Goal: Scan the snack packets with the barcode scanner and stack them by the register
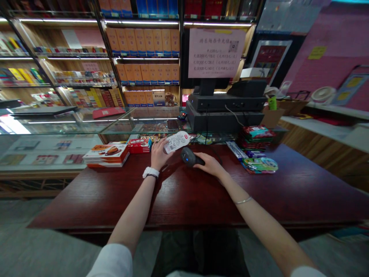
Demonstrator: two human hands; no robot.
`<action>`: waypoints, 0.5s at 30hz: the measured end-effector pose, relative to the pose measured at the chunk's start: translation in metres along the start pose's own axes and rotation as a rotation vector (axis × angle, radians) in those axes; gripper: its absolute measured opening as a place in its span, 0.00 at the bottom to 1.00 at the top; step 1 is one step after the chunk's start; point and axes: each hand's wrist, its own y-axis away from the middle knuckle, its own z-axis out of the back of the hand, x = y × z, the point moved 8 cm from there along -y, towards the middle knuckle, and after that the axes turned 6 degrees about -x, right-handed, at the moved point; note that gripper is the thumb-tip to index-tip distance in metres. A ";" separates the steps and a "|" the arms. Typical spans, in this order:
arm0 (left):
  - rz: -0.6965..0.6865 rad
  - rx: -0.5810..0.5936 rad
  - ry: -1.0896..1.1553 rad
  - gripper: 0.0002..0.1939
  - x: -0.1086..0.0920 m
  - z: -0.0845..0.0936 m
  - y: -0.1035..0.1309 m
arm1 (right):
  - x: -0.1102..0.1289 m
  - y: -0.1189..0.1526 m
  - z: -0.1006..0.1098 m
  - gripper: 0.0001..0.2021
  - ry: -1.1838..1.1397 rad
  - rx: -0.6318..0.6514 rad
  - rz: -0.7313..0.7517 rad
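Note:
My left hand [159,154] is closed on a white round-ended package [178,141] with small print and a red mark, tilted above the desk. What seems to be a barcode shows near my fingers. My right hand [210,164] grips a black handheld barcode scanner [188,157] with a small blue light. The scanner's head points left toward the package, and the two are close but apart. Left of my left hand lie a stack of red-and-white packets [139,146] and orange-and-white boxes [106,154].
The dark red wooden desk [196,204] spans the front. Behind it stand a glass display counter [155,113] and a black cash register [225,111] with cables. Colourful packages [261,164] and stacked red-green packets [256,136] lie right. Shelves of boxes [144,41] fill the back.

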 end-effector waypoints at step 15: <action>0.003 0.020 -0.009 0.23 0.004 -0.001 0.001 | 0.005 -0.004 0.044 0.31 -0.187 -0.152 -0.143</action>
